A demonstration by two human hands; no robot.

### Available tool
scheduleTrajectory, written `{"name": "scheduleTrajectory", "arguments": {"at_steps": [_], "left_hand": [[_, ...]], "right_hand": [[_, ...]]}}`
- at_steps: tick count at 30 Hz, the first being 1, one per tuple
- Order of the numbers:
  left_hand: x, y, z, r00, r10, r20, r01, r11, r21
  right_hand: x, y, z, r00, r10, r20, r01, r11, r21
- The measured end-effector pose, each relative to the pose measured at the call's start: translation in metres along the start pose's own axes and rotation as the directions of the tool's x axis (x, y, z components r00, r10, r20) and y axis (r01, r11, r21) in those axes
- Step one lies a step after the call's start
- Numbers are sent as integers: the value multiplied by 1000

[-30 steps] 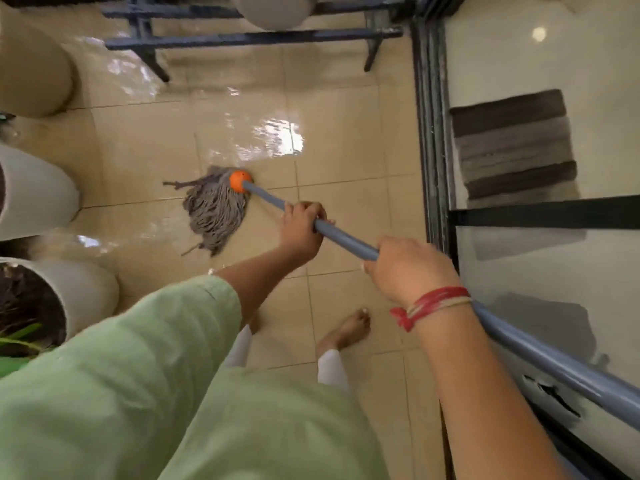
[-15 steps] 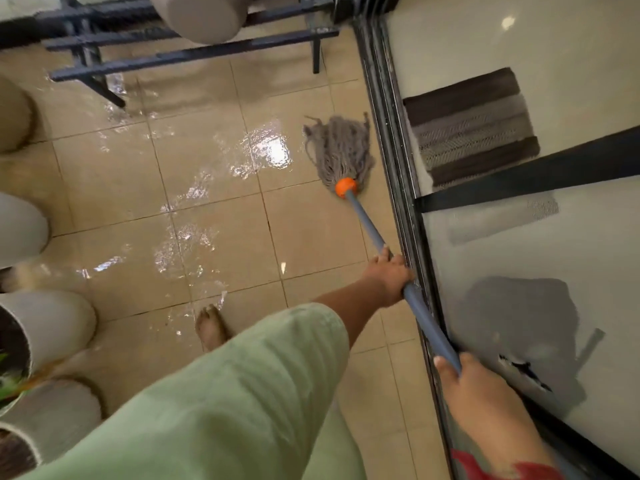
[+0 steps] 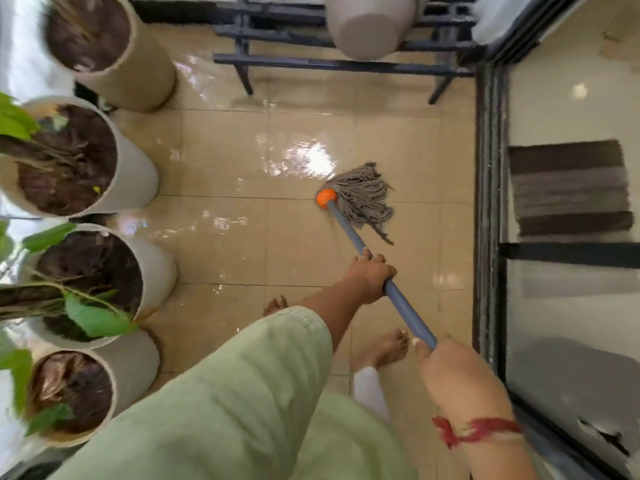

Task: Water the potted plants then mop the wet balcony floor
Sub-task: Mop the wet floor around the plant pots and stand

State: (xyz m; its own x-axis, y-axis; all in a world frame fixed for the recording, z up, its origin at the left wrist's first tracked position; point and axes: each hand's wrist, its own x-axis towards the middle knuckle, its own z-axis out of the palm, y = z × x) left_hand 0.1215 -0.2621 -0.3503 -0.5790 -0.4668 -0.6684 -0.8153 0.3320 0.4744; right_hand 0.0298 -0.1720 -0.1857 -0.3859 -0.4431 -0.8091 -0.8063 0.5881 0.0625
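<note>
1. I count one mop [image 3: 349, 233]; the left hand [image 3: 370, 280] and, behind it, the right hand [image 3: 450, 372] both clamp it.
2. Its head [image 3: 365, 199] lies on the wet floor [image 3: 225, 161], just ahead of the left hand.
3. Four pots [image 3: 138, 178] stand well left of it.

— What sort of place is this looking like?
— A home balcony. Big pots [image 3: 135, 174] of soil and leaves are lining one side of a wet, shining tile floor [image 3: 225, 161].
— And the other side?
— A sliding glass door [image 3: 568, 254] is showing a room inside, where a striped mat [image 3: 568, 188] is lying.
</note>
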Motion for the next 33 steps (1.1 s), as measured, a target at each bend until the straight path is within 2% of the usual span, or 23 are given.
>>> {"name": "scheduleTrajectory", "arguments": {"at_steps": [5,10,14,17,22,28,33], "left_hand": [[-42,-109,6,963,-236,-128,204,953,-224],[-95,-185,27,854,-429,-294,272,850,-450],[-117,-177,54,730,-573,-373,284,751,-597],[-108,-139,66,711,-621,-329,285,683,-673],[-44,-62,62,834,-465,-298,236,787,-570],[41,58,55,950,-189,-249,77,914,-398],[95,152,61,992,100,-71,-110,981,-161]], "right_hand": [[-5,-93,18,980,-195,-33,189,972,-139],[-17,-160,32,926,-374,57,375,884,-280],[-22,-159,27,884,-443,149,468,830,-305],[-10,-126,17,890,-424,168,456,823,-340],[25,-40,-24,930,-353,101,366,873,-321],[45,88,-58,985,-174,8,174,975,-139],[37,178,-45,999,40,1,-40,999,37]]}}
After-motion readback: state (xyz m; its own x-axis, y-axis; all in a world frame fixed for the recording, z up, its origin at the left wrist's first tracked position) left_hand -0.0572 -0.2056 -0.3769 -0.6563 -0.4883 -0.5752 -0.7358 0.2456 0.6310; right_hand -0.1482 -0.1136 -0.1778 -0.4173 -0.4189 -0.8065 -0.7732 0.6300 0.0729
